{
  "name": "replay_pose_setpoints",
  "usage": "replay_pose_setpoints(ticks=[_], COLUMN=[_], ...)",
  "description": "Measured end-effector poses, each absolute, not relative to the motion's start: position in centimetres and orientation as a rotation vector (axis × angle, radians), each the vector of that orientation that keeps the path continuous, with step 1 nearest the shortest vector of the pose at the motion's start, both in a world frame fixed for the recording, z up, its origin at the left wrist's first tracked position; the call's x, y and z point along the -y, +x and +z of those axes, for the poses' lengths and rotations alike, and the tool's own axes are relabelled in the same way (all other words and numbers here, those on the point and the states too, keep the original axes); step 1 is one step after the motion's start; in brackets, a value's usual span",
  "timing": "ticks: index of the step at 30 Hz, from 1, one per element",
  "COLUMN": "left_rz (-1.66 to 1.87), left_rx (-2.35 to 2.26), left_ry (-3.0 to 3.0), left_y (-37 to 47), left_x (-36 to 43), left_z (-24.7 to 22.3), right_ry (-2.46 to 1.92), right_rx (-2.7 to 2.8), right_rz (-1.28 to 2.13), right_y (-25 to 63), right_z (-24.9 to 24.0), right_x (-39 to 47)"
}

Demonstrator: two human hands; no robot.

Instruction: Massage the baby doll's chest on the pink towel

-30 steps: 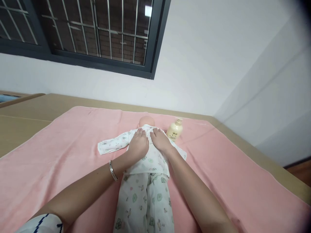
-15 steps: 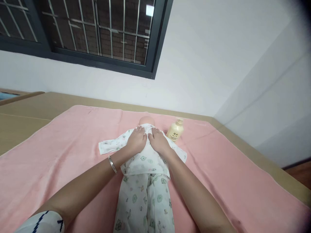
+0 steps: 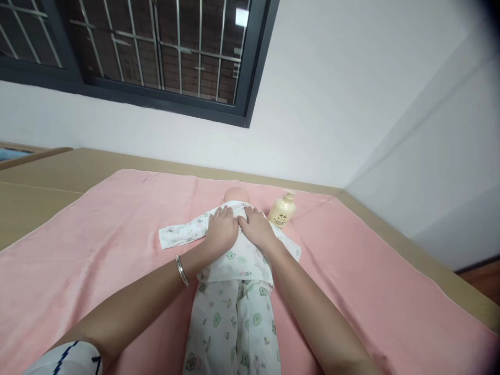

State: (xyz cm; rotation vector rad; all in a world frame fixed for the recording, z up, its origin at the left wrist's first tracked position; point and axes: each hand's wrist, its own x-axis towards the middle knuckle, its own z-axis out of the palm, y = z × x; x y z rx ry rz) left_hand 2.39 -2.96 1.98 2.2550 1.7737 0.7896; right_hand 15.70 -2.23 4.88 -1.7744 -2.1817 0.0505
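Observation:
A baby doll (image 3: 236,195) lies stretched out on a pink blanket (image 3: 128,208), its head toward the wall. It is dressed in a white printed top (image 3: 238,263) and matching trousers (image 3: 234,323). My left hand (image 3: 222,229) rests flat on the left side of the upper top, fingers pointing toward the doll's head. Beside it, my right hand (image 3: 257,227) lies flat on the right side, the two thumbs nearly meeting in the middle. Both hands hold nothing. The doll's face does not show.
A cream pump bottle (image 3: 283,209) stands on the blanket just right of the doll's shoulder. Beneath the blanket is a wooden surface (image 3: 97,159) that runs up to a white wall (image 3: 312,104). A dark-framed barred window (image 3: 164,52) is above at the left.
My left hand has slid slightly down the top toward me, and the cloth near the collar has creased. My right hand has barely shifted; the bottle stays where it was.

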Motion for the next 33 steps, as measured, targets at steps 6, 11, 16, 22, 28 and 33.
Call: replay_pose_setpoints(ticks=[6,11,16,22,28,33], left_rz=[0.753,0.749,0.797,0.747,0.729,0.778], left_rx=[-1.585,-1.532,-1.67,-1.642,-1.779,-1.726], left_ry=[2.304,2.366,2.404,2.307,2.326,2.407], left_y=[0.5,0.5,2.1,0.8,1.4,2.4], left_x=[0.9,0.9,2.7,1.5,2.3,3.8], left_z=[2.4,2.1,2.0,3.1,2.7,2.4], right_ry=[-1.937,-1.891,-1.772,-1.879,-1.898,-1.821], right_rx=[2.209,2.206,2.287,2.251,2.194,2.205], right_rz=[0.028,0.032,0.004,0.03,0.131,0.138], right_y=[13.2,13.7,15.7,14.1,14.8,16.2], right_z=[5.9,5.9,5.5,6.1,6.2,5.6], right_x=[4.8,4.4,2.2,4.4,3.8,1.9])
